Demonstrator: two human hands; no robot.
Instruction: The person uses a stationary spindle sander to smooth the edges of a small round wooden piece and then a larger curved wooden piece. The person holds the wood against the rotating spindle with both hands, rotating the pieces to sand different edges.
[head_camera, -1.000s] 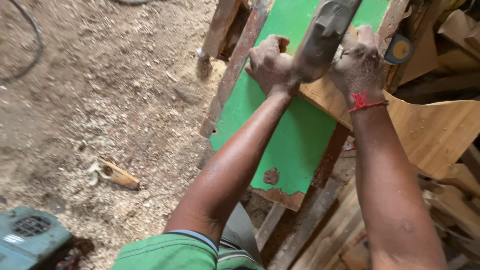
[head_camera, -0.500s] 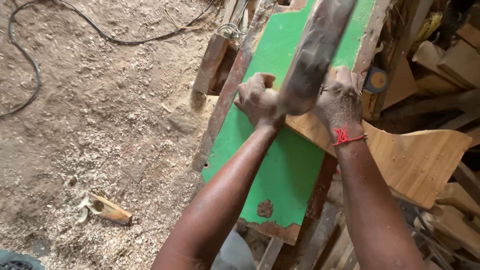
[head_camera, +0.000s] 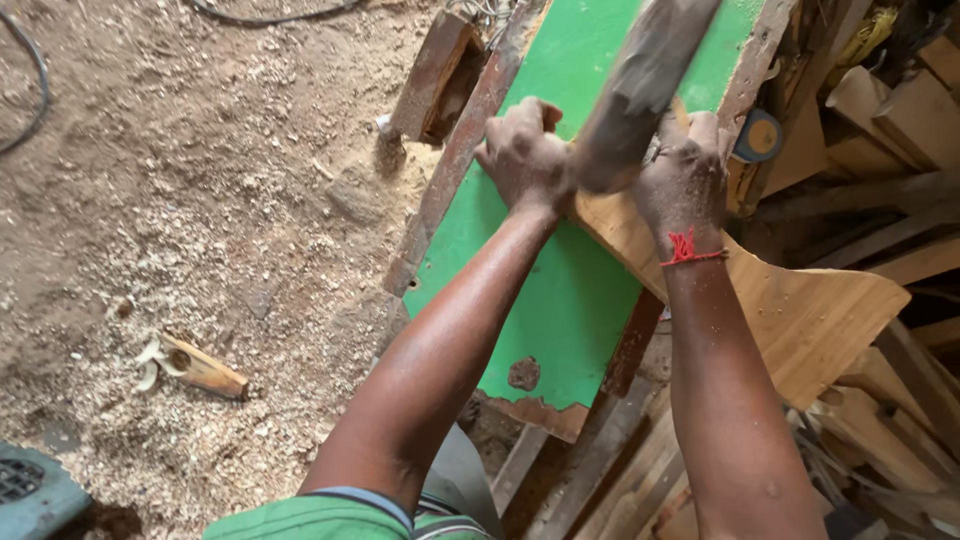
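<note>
Head view, looking down. Both hands closed on one dusty grey power tool (head_camera: 645, 85). Its body runs from between the hands up toward 1 o'clock and out of frame, blurred.

Left hand (head_camera: 525, 155): fingers curled, gripping the tool's near end from the 9 o'clock side. Right hand (head_camera: 685, 180): closed on the same end from the 3 o'clock side; red thread (head_camera: 685, 247) tied round the wrist.

The tool sits over a pale wooden board (head_camera: 800, 310), which lies across the green-topped desk (head_camera: 545, 310) and overhangs it toward 4 o'clock. Whether the tool touches the board: cannot tell, the hands cover the contact.

Desk: green surface with rusty brown edges and a chipped patch near its 6 o'clock end.

Surroundings:
- Tape measure (head_camera: 760, 135), blue with a yellow centre, just beside the right hand at 2 o'clock.
- Timber offcuts (head_camera: 880, 100) stacked at 3 o'clock.
- Earth floor (head_camera: 200, 200) at 9 o'clock, covered in sawdust.
- Small wood scrap (head_camera: 200, 368) on the floor at 8 o'clock.
- Teal machine casing (head_camera: 30, 490) in the 7 o'clock corner.
- Black cable (head_camera: 30, 90) at 10 o'clock.
</note>
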